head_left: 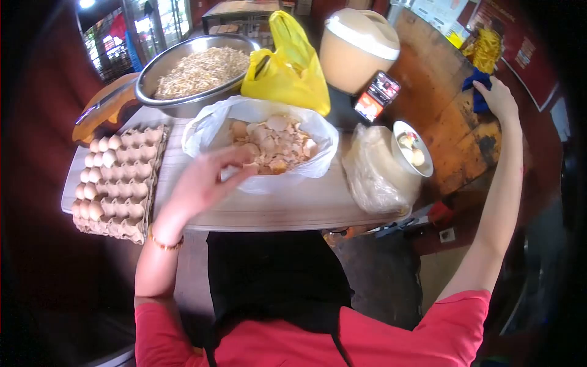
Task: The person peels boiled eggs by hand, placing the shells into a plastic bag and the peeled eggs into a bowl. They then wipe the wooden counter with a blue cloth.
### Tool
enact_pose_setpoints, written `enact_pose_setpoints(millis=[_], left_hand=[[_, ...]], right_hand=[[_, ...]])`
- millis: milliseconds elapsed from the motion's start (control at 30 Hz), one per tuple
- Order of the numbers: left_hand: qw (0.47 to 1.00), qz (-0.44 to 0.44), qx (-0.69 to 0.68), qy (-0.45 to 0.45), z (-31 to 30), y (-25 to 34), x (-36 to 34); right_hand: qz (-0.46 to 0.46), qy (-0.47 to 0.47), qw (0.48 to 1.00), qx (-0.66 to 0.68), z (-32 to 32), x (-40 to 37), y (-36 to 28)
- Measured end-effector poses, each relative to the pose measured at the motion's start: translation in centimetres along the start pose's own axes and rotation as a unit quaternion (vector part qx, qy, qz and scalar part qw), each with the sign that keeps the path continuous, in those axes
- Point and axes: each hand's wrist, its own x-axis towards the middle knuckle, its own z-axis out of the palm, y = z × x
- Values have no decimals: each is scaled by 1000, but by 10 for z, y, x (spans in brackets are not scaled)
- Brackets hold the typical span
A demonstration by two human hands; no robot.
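Observation:
My left hand (211,177) is over the near left edge of a white plastic bag (205,125) full of broken eggshells (278,144). Its fingers are apart and somewhat blurred, with nothing between them. Far off to the right, my right hand (498,98) has its fingers on a dark blue cloth (479,92) on the wooden counter. To the left, an egg carton (131,177) holds several eggs (92,174) along its left side. A white bowl (428,162) with pale round food stands at the right of the table, beside a clear plastic bag (373,177).
Behind the eggshells are a metal basin (143,98) of dry shreds, a yellow plastic bag (284,82) and a beige lidded container (351,55). A lit phone (378,96) leans near the container. The grey tabletop (275,214) ends close to my body.

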Motion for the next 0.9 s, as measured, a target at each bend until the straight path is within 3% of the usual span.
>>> enact_pose_setpoints(millis=[33,100,167,267,367,433,500,567,667,733,767,900], left_hand=[[1000,-6,4,3,-4,-7,8],[991,18,61,122,-5,-32,25],[981,33,119,153,-9,-52,38],[963,58,198,175,-13,-56,46],[954,64,234,176,-9,-59,50],[949,89,237,189,-12,-63,43],[952,44,248,174,-18,-57,31],[951,7,256,175,-31,-68,19],[907,-66,349,229,-61,-103,-8],[884,-177,361,240,-90,-122,-35],[869,-170,379,269,-100,-131,-50],[899,-211,288,255,-119,-132,-79]], right_hand=[[22,-1,1000,-16,-2,-2,-4],[41,-2,999,-25,-6,-14,-17],[12,170,976,-138,-9,-34,-35],[-134,337,932,-24,-4,-52,-60],[-292,293,897,155,-21,-111,-120],[-347,190,881,259,-20,-155,-156],[-407,51,855,318,-6,-188,-173],[-474,-45,793,380,3,-205,-192],[-508,-47,780,362,25,-223,-206],[-496,-56,772,394,35,-229,-209],[-492,-58,775,394,42,-230,-211],[-477,-45,765,430,64,-238,-218]])
